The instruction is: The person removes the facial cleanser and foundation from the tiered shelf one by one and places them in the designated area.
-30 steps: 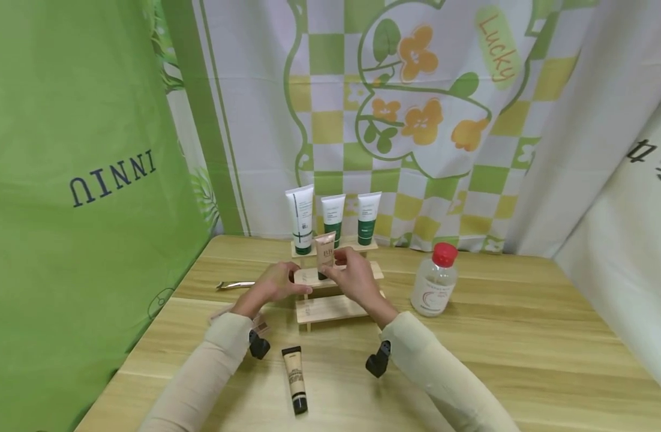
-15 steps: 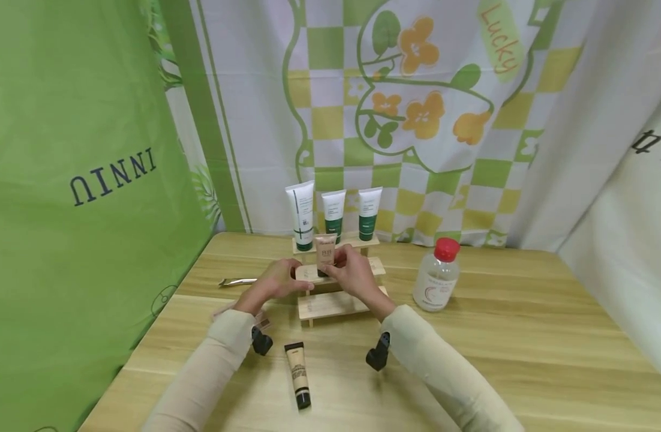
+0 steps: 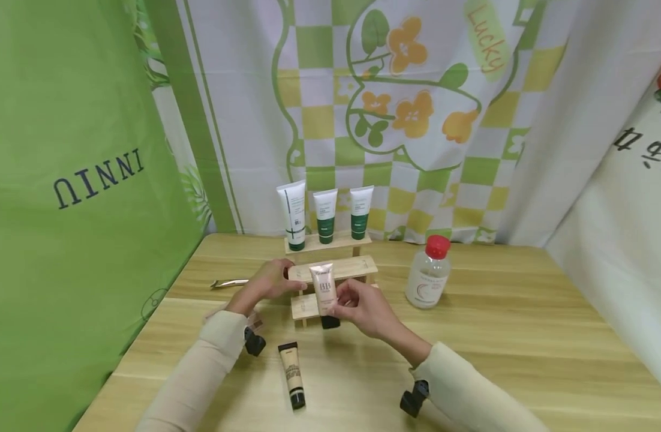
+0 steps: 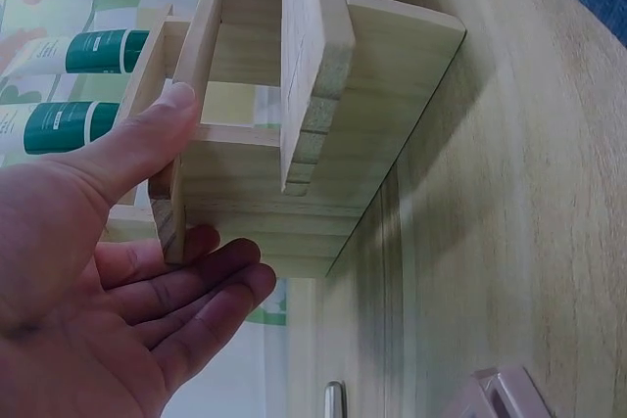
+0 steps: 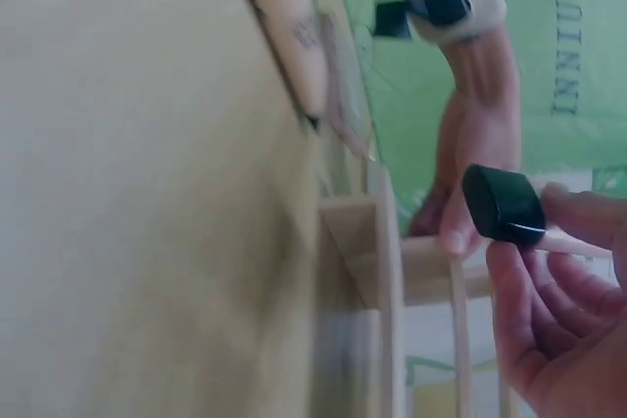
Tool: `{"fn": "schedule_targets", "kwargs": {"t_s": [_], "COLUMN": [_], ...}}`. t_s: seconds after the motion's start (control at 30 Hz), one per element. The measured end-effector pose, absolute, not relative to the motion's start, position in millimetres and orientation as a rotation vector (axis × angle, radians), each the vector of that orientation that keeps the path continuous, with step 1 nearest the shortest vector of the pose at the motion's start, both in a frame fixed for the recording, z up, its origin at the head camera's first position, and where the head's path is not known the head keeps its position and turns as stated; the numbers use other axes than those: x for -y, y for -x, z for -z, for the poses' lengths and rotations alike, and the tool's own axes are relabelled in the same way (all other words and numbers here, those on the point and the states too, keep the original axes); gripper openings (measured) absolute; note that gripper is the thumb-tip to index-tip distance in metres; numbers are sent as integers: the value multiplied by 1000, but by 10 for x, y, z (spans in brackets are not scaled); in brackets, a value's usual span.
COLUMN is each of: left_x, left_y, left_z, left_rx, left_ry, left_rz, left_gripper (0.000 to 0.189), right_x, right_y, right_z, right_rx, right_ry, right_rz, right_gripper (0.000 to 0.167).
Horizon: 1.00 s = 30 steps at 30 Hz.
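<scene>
A pink BB cream tube [image 3: 322, 282] with a black cap hangs in front of a three-tier wooden display rack [image 3: 357, 266]. My right hand [image 3: 369, 309] pinches it between thumb and fingers, cap down. In the right wrist view the black cap [image 5: 505, 205] shows at the fingertips. At the rack's left end, my left hand [image 3: 268, 281] grips the middle tier, thumb on top and fingers underneath, as the left wrist view shows. On the top tier stand three white-and-green tubes [image 3: 325, 216]. A beige tube [image 3: 293, 375] with black ends lies on the table in front.
Right of the rack stands a clear bottle [image 3: 427, 279] with a red cap. A shiny metal tool [image 3: 229, 282] lies left of the rack. A pinkish flat item [image 4: 502, 394] lies partly hidden below my left wrist. Curtains [image 3: 109, 120] enclose the table.
My right hand has lifted the BB cream tube off the middle tier and brought it forward and down, towards me. The left hand stays on the rack. The view has shifted slightly.
</scene>
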<state>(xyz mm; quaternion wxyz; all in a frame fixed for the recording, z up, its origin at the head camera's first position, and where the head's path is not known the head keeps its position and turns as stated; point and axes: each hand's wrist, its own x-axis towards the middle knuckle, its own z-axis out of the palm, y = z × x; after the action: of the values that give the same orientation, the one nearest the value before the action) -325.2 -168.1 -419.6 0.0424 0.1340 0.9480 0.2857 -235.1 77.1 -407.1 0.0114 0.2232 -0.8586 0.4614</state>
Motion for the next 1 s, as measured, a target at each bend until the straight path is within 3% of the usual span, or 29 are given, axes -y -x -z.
{"fn": "schedule_targets", "kwargs": {"t_s": [0.37,1.0], "left_x": [1700,1682], "left_y": [3269,3231], "left_z": [4234,4157], "left_rx": [-2894,-2878], "left_ry": [-388,-380], "left_rz": [-844,-870], "left_gripper": [57,51], "right_x": [-865,-686], "right_y": [1990,1872], "right_z": [4378,4504], "right_rx": [2955,3050], "right_ry": [-838,-790], "right_rz": [-1408,-1493], "right_gripper": [22,14]}}
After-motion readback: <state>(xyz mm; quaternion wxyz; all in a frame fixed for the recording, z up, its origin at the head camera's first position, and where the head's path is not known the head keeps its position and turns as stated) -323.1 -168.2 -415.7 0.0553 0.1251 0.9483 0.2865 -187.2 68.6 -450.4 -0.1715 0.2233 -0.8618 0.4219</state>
